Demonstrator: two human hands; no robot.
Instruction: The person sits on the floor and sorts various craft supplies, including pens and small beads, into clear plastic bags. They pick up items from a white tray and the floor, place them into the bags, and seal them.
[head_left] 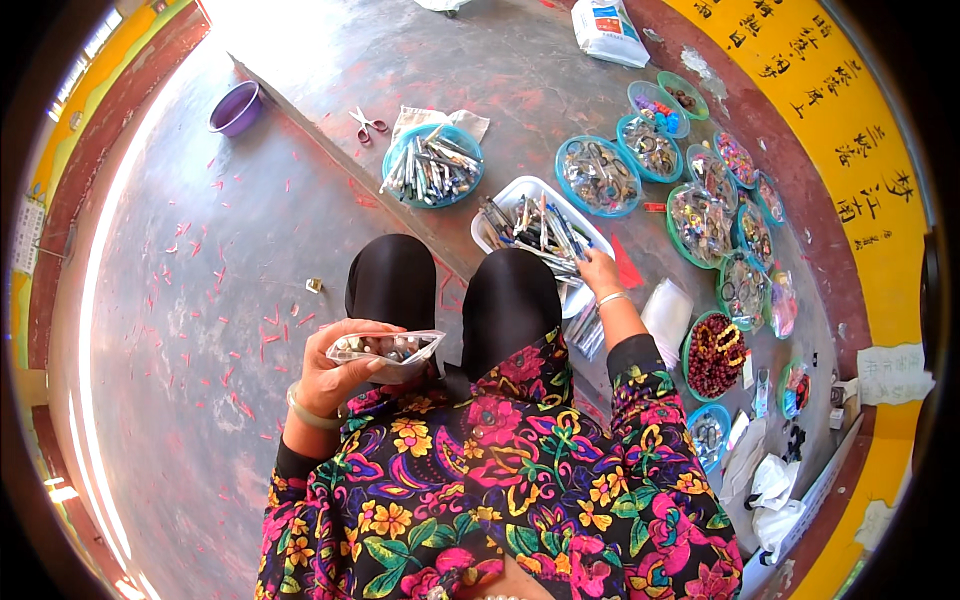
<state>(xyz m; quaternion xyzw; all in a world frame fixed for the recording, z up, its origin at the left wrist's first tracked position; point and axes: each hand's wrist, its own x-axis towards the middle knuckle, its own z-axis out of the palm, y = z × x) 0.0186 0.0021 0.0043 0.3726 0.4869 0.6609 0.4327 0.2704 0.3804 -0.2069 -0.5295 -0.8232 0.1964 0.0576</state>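
My left hand [340,367] is closed round a small clear plastic bag [400,365], held in front of my left knee. Its mouth gapes, showing brown and pale rounded bits inside, too small to name. My right hand [598,272] is at the right end of a white plastic basin [603,240] full of pens [545,225]. Its fingers look pinched on a pen there, though the tips are partly hidden. Below that hand lies a bundle of pens in clear wrapping [585,332].
A blue basket of pens [432,168] and scissors [368,125] lie ahead. To the right stand several baskets of small goods [598,176], one with dark red bead strings [712,355]. A purple basin [235,110] sits far left; a white sack [610,35] stands at the back.
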